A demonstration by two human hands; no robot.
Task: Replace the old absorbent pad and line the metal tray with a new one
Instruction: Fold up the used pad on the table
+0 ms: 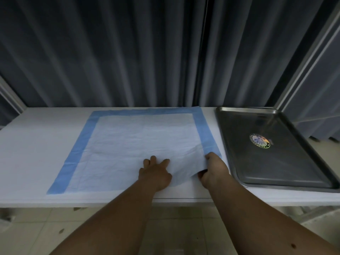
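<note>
Across the middle of the frame, the absorbent pad lies flat on the desk: thin, limp, light. Left hand presses it, fingers spread; right hand pinches its lower-right corner, the best hold. At right, the metal tray sits bare.

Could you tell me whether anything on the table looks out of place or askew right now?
The pad lies flat except its near right corner, which the right hand has pinched and lifted, leaving creases; the left hand presses flat beside it. The tray sits bare, unlined, with a round sticker inside.
</note>
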